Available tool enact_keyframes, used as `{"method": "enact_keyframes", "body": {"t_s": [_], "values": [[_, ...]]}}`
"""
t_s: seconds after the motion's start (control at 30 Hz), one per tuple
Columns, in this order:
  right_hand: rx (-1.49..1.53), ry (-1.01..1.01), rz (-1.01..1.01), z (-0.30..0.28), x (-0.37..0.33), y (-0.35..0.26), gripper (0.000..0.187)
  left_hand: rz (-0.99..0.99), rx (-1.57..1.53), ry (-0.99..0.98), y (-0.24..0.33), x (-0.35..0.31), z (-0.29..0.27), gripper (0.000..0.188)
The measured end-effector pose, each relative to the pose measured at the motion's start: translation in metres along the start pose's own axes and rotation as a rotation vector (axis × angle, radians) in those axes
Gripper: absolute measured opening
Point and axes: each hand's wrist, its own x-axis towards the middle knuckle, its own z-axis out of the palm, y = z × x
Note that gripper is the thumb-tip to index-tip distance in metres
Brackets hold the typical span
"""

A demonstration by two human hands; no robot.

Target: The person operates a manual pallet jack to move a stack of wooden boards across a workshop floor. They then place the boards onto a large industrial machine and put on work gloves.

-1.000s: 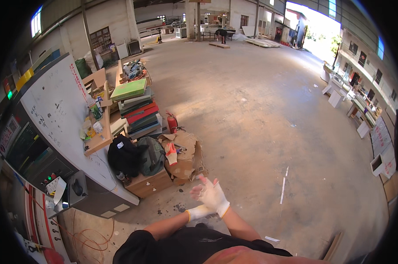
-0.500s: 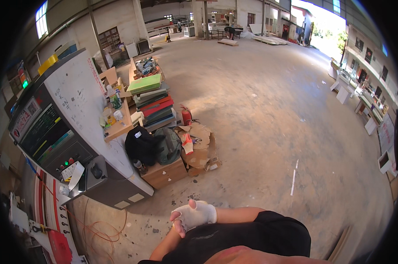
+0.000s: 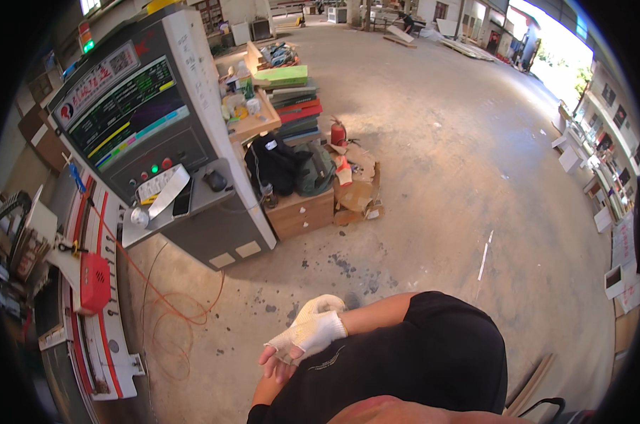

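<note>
My right hand [image 3: 318, 333] wears a whitish knitted glove that leaves the fingertips bare. Its forearm crosses from the right in front of my black shirt. The bare fingers are bent together over the upper end of my left forearm [image 3: 265, 391], which rises from the lower edge. My left hand lies close against the right one and is mostly hidden. A pale curved piece of glove [image 3: 321, 304] shows above the right cuff, and I cannot tell which hand it covers. No tool shows between the hands.
A grey control cabinet [image 3: 253, 205] with a lit screen stands left, a phone [image 3: 183, 201] on its shelf. Orange hose [image 3: 166, 300] loops on the floor beside a red-striped machine [image 3: 108, 283]. Beyond are a wooden box [image 3: 302, 214], cardboard [image 3: 355, 196] and a fire extinguisher [image 3: 338, 132].
My view has turned left and downward, so the cabinet appears higher and further right. The upright bare thumb no longer shows. Far off, a board near a person has gone from flat to tilted.
</note>
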Motion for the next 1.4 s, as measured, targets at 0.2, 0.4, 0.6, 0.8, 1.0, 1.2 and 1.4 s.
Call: {"method": "enact_keyframes", "body": {"t_s": [0.2,0.4,0.6,0.8,1.0,1.2,1.4], "values": [[-0.468,0.255,0.243,-0.009,0.044,-0.008,0.019,0.195,-0.117,0.091,0.005,-0.065,-0.044,0.023],[-0.667,0.320,0.243,-0.068,0.073,-0.052,0.010,0.453,0.057,0.948,-0.014,-0.119,-0.148,0.017],[-0.654,0.283,0.024,-0.144,0.130,-0.125,0.020,0.243,-0.280,1.421,-0.112,-0.247,-0.230,0.016],[-0.607,0.409,-0.088,-0.199,0.215,-0.172,0.027,-0.536,-0.050,1.516,-0.198,-0.269,-0.218,0.024],[-0.885,0.289,-0.224,-0.231,0.391,-0.166,0.056,-0.088,-0.164,1.851,-0.161,-0.206,-0.227,0.019],[-1.380,0.608,-0.563,-0.307,0.601,-0.198,0.044,0.091,-0.081,2.029,-0.103,-0.228,-0.263,0.024],[-1.305,1.158,-0.531,-0.406,0.717,-0.252,0.068,-0.116,-0.087,1.966,-0.121,-0.321,-0.329,0.033]]}}
